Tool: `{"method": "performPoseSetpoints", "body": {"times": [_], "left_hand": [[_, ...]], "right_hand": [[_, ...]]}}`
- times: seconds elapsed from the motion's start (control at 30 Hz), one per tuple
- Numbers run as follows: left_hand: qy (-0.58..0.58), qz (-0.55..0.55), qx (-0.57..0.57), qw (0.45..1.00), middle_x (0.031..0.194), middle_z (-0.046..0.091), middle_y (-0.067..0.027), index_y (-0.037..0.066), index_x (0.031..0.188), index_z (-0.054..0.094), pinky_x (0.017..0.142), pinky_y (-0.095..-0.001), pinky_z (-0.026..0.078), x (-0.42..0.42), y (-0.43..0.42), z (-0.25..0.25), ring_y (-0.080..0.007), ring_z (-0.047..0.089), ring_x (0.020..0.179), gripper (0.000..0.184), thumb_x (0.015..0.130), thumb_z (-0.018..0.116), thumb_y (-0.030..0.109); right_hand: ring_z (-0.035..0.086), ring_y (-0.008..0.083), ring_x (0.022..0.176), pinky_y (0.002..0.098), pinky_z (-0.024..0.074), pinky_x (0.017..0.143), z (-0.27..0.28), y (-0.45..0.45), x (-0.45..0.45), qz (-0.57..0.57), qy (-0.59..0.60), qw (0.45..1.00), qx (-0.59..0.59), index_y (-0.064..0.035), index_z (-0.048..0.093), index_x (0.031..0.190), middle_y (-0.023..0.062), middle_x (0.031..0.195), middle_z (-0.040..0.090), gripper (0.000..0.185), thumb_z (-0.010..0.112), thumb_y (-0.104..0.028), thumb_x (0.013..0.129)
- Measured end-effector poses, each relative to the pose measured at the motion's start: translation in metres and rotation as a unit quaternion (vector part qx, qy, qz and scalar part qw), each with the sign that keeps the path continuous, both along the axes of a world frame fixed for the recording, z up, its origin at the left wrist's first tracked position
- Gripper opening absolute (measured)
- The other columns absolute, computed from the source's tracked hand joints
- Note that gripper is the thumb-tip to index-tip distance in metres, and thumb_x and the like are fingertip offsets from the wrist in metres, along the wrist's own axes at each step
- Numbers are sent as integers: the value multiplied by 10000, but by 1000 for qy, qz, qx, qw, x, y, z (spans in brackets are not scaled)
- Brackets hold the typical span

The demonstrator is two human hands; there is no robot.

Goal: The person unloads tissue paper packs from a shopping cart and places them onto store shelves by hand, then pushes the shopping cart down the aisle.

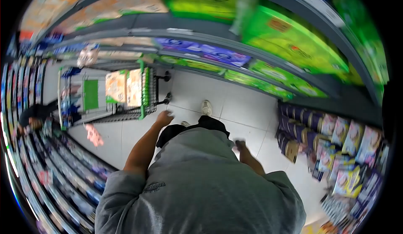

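My left hand (pixel 164 118) hangs in front of my body at the left, apart from the shopping cart (pixel 142 91) beyond it. A small pale spot shows at its fingertips, but blur hides how the fingers are held. On the other side, my right hand (pixel 240 145) hangs beside my hip, dark and smeared by motion. I cannot make out its fingers or anything in them. Inside the cart lie peach-and-white packs (pixel 125 87) with green edges. A flat green panel (pixel 90 94) shows farther along the cart.
Shelves ahead hold large green packs (pixel 294 36) and purple packs (pixel 224 54). Stacked boxes and colourful packs (pixel 352 137) stand at the right. Long product shelves (pixel 63 183) run along the left. Another person (pixel 37 114) is near the cart's far end. Tiled floor (pixel 235 99) lies around my shoes.
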State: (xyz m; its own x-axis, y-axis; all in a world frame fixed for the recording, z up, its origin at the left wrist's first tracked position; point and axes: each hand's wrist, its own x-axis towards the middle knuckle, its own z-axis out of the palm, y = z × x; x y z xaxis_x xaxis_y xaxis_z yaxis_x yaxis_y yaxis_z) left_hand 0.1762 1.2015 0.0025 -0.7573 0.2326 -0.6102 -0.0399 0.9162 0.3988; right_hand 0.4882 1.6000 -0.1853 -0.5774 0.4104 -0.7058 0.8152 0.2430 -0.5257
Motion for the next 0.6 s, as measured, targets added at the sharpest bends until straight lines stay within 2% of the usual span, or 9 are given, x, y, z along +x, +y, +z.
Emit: {"method": "performPoseSetpoints", "body": {"times": [0.03,0.07,0.17,0.23,0.3,0.37,0.5,0.53,0.6], "left_hand": [[-32,1,-80,996,1047,616,-220,10,1023,634,897,-408,454,23,-51,-2,-376,576,1006,439,725,629,333],[-87,-60,-200,974,1015,623,-232,-14,959,641,880,-413,465,44,-113,-40,-383,578,999,396,731,604,308],[-80,120,-212,967,878,661,-185,-14,853,645,650,-400,529,95,-204,-33,-304,650,772,269,723,582,213],[-80,516,4,853,754,649,-106,7,833,648,488,-334,476,119,-183,41,-199,605,594,214,737,577,184],[-74,543,28,836,699,613,-57,24,879,649,441,-283,414,143,-192,34,-143,538,535,214,769,565,187],[-14,579,93,810,736,629,-71,17,960,638,480,-293,440,166,-187,20,-148,570,586,257,783,567,188],[-16,579,230,782,868,656,-98,18,1098,605,623,-296,471,201,-143,35,-157,611,737,324,815,589,176],[-2,562,249,789,878,658,-101,13,1116,597,628,-291,470,218,-139,32,-161,612,743,338,822,590,179],[14,547,288,786,878,658,-104,-6,1124,589,628,-280,466,257,-128,22,-162,612,743,348,832,588,182]], "right_hand": [[599,256,730,456,468,642,37,-18,10,-209,-283,911,-212,-49,613,912,125,820,623,219,606,-218,773],[600,263,742,480,459,681,154,-25,-33,-140,-254,944,-160,-49,591,979,127,854,622,252,598,-223,797],[615,270,822,450,449,754,129,0,-31,30,-244,954,-172,-95,582,1032,113,912,638,296,586,-320,840],[626,283,809,446,465,714,87,42,-42,-7,-287,939,-191,-105,564,1077,114,935,644,344,596,-348,835],[632,288,776,465,477,725,58,90,-95,85,-304,940,-131,-109,588,1046,127,920,639,316,576,-335,825],[630,262,672,420,487,580,88,100,-176,645,-137,726,195,-73,650,736,123,733,647,163,565,-213,733],[629,312,655,426,482,551,141,52,-325,596,177,627,469,-67,650,678,161,719,643,164,556,-195,720],[638,255,651,361,483,532,147,30,-355,408,224,851,243,-63,670,740,146,743,663,147,560,-160,744],[628,165,659,280,468,528,222,-54,-374,253,228,939,47,-57,664,908,92,781,667,174,544,-124,803]]}}
